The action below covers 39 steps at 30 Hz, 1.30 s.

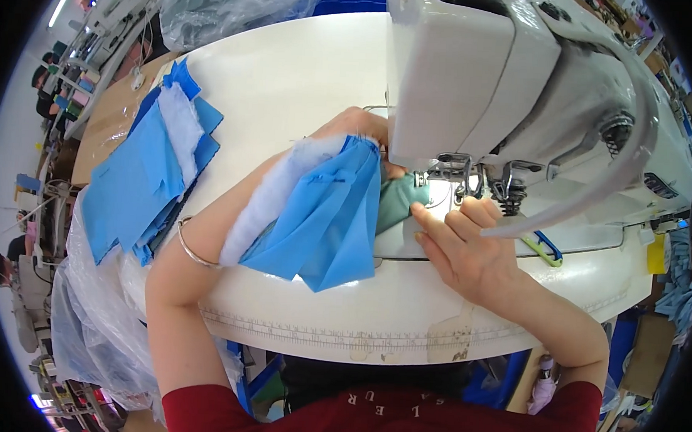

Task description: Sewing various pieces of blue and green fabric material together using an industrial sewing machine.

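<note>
A blue fabric piece (pixel 322 223) with white fluffy padding (pixel 278 190) along one side drapes over my left forearm. My left hand (pixel 358 124) is closed on its gathered upper end, fingers partly hidden behind the cloth and machine head. Green fabric (pixel 401 201) continues from the blue piece to the needle area of a white sewing machine (pixel 460 82). At the green fabric's right edge rests the index fingertip of my right hand (pixel 472 252). Its other fingers are spread beside the presser foot (pixel 463 182), with nothing gripped.
A stack of blue fabric pieces (pixel 139 184) with white padding lies at the table's left. Thread snips (pixel 544 249) lie right of my right hand. A pale hose (pixel 627 143) curves down the machine's front. Clear plastic bags (pixel 86 336) hang at the left edge.
</note>
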Motion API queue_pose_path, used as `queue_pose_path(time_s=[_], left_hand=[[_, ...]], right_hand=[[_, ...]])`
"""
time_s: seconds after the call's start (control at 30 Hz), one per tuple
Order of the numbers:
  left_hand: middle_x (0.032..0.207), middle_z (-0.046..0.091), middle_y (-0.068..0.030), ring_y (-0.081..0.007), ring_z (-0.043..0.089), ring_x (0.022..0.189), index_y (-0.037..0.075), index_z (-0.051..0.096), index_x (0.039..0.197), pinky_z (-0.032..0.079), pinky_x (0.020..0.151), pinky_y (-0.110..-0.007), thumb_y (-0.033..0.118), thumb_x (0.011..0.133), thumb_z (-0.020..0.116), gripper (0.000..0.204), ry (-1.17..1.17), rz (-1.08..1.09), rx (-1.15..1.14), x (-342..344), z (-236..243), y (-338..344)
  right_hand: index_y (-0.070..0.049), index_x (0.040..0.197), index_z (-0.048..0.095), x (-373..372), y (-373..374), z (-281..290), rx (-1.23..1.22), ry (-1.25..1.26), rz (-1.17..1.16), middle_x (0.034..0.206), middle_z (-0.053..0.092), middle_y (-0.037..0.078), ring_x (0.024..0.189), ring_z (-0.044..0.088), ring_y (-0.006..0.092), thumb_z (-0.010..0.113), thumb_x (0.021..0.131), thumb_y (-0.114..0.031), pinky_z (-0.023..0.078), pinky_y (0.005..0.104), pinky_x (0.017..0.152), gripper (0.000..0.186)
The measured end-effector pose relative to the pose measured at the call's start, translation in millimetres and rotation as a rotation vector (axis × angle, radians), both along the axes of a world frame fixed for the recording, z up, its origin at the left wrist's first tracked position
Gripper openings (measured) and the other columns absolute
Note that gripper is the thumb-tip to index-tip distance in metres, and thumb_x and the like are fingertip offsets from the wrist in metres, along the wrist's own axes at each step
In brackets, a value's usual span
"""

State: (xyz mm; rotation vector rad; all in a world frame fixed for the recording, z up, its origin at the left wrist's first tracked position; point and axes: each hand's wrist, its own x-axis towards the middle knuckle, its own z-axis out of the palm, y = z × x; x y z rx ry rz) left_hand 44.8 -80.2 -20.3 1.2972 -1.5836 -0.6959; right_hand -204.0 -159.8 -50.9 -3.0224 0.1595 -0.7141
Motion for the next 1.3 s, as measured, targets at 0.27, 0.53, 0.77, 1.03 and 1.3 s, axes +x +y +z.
queue_pose_path(time_s=[0.27, 0.53, 0.77, 1.03, 1.3], left_hand=[[0.1, 0.064, -0.0139, -0.0179, 0.063, 0.087, -0.003, 0.063, 0.103, 0.05, 0.077, -0.028, 0.005, 0.084, 0.067, 0.021, 0.043, -0.032, -0.124, -1, 2, 2], [0.109, 0.058, -0.0119, -0.0162, 0.058, 0.099, -0.003, 0.06, 0.112, 0.046, 0.087, -0.027, 0.003, 0.091, 0.06, 0.022, -0.096, -0.086, -0.172, 5, -11, 0], [0.108, 0.058, -0.0108, -0.0144, 0.059, 0.095, -0.002, 0.056, 0.117, 0.048, 0.085, -0.026, 0.006, 0.091, 0.062, 0.028, 0.519, -0.071, 0.217, -1, 5, 6], [0.104, 0.059, -0.0101, -0.0142, 0.058, 0.095, -0.002, 0.059, 0.111, 0.047, 0.086, -0.026, 0.012, 0.09, 0.062, 0.025, 0.035, -0.046, 0.036, 0, 15, 3], [0.116, 0.055, -0.0095, -0.0158, 0.053, 0.104, 0.001, 0.057, 0.116, 0.043, 0.095, -0.025, 0.012, 0.096, 0.051, 0.024, -0.226, -0.063, 0.4, -5, 45, -1]], right_hand=[[-0.007, 0.121, 0.064, 3, -5, -5, 0.016, 0.064, -0.058, 0.067, 0.047, 0.001, 0.065, 0.048, 0.0175, 0.068, 0.084, -0.016, 0.04, 0.0331, 0.064, 0.038], [-0.006, 0.123, 0.062, 7, -5, -3, 0.037, 0.022, -0.01, 0.066, 0.051, 0.002, 0.063, 0.051, 0.0189, 0.067, 0.084, -0.017, 0.041, 0.0347, 0.061, 0.04], [-0.006, 0.122, 0.063, 9, -6, -6, 0.084, -0.028, -0.006, 0.064, 0.051, 0.001, 0.06, 0.051, 0.0181, 0.067, 0.085, -0.017, 0.041, 0.0345, 0.061, 0.039], [-0.006, 0.118, 0.065, 7, -4, -4, 0.182, -0.044, 0.006, 0.062, 0.052, 0.003, 0.058, 0.051, 0.0204, 0.068, 0.084, -0.012, 0.039, 0.0352, 0.059, 0.035], [-0.014, 0.118, 0.065, 7, -4, 1, 0.116, 0.004, -0.021, 0.064, 0.054, -0.002, 0.06, 0.053, 0.0162, 0.071, 0.082, -0.019, 0.041, 0.0331, 0.06, 0.037]])
